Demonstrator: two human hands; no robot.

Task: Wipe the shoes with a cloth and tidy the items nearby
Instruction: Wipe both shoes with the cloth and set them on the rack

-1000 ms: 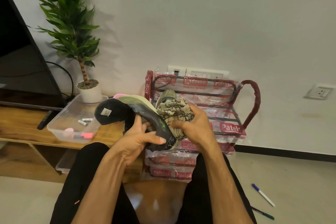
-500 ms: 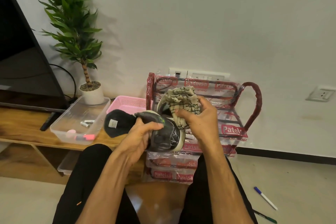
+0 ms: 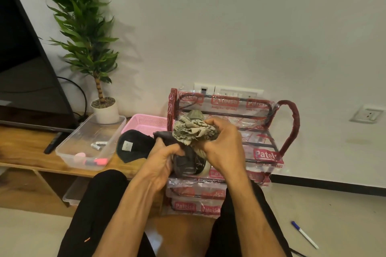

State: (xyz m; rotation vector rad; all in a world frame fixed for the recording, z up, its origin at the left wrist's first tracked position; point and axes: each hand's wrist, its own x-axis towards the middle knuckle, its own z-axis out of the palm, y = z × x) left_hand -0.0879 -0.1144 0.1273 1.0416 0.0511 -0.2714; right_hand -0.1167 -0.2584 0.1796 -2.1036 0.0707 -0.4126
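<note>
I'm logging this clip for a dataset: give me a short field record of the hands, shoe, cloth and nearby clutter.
left hand: grips the dark shoe
right hand: presses the bunched patterned cloth onto the shoe
behind: plastic-wrapped shoe rack by the wall
bench: pink basket; clear tub holding batteries and a pink highlighter
floor: blue-capped pen, lower right

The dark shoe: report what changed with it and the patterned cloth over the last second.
The dark pale-soled shoe was rolled in the left hand, its sole turning away from the camera and its dark upper coming round. The bunched patterned cloth in the right hand now lies over the shoe's top rather than beside its sole. Both hands kept their grips; the wrapped red rack stayed put.
</note>
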